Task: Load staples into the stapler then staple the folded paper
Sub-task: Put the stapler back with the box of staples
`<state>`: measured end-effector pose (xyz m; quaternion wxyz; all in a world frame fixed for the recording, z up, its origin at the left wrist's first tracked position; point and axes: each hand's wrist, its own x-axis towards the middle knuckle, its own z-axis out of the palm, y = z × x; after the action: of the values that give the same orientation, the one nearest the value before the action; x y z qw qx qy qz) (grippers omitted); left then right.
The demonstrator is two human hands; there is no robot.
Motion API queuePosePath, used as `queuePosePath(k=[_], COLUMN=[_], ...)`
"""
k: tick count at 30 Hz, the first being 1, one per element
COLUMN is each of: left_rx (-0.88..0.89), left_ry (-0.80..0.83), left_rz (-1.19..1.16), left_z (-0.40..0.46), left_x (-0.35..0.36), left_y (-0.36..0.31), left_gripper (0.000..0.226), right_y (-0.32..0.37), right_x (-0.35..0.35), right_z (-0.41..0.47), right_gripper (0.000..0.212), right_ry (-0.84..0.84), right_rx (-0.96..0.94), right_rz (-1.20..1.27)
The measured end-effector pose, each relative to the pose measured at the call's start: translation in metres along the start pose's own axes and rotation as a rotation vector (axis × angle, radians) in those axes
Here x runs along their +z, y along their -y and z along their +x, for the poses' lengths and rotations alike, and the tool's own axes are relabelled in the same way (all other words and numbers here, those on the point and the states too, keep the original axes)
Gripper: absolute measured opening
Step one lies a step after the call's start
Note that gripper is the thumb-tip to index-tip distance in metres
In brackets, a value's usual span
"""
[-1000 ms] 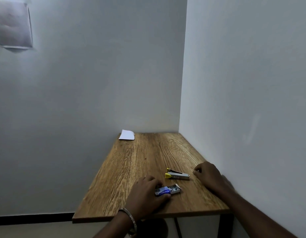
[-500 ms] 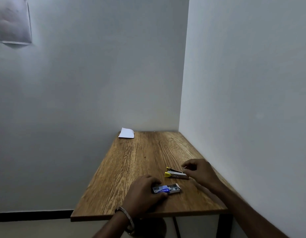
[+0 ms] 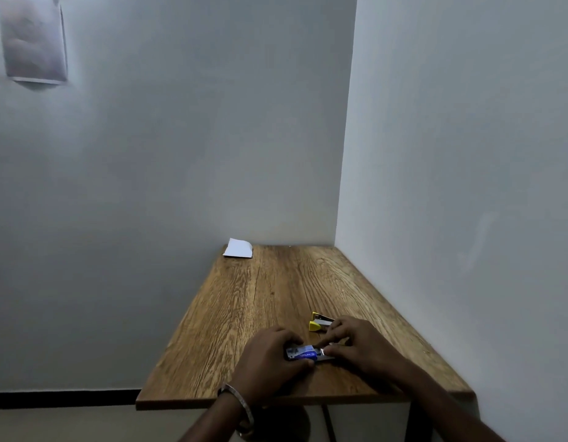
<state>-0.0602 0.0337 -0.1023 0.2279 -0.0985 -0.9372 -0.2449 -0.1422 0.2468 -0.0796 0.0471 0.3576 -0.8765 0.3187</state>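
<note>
While the left hand (image 3: 266, 362) keeps gripping the small blue-and-white cardboard staple box (image 3: 303, 352), the right hand (image 3: 356, 344) has left the yellow-tipped metal stapler (image 3: 319, 323), fingertips now pinching the box's open end, probably drawing staples out.

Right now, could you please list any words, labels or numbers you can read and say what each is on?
Small blue and white staple box, held by the left hand: print too blurred to read.
Grey sheet on the wall: nothing legible.
Yellow and silver stapler: no readable text.

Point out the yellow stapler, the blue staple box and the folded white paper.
yellow stapler (image 3: 315, 325): head view, its yellow end.
blue staple box (image 3: 303, 353): head view, blue top face.
folded white paper (image 3: 238, 248): head view, sheet's middle.
</note>
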Motion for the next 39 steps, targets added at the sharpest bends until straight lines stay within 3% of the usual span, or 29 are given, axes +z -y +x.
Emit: queuePosePath(k=[10,17,21,32,39], left_rx=[-0.063,-0.121,-0.137,-0.135,-0.127], left_ry=[0.032,0.069,0.033,0.017,0.011], left_rz=[-0.122,-0.281,-0.276,-0.264,-0.267], left_z=[-0.001,-0.01,-0.011,-0.01,-0.009], left_x=[-0.006,-0.018,-0.019,-0.016,-0.017], left_y=[-0.001,0.008,0.006,0.006,0.006], left_gripper=[0.047,0.03,0.018,0.018,0.018], right_y=[-0.009,-0.009,-0.003,0.01,0.011], right_x=[-0.004,-0.005,-0.002,0.013,0.018], right_z=[-0.018,-0.023,-0.018,-0.009,-0.005], right_gripper=[0.03,0.026,0.018,0.014,0.016], right_ry=[-0.048,-0.061,-0.065,-0.048,-0.044], right_rx=[0.121,0.099,0.086,0.035,0.097], right_rz=[0.202,0.129,0.141,0.179,0.199])
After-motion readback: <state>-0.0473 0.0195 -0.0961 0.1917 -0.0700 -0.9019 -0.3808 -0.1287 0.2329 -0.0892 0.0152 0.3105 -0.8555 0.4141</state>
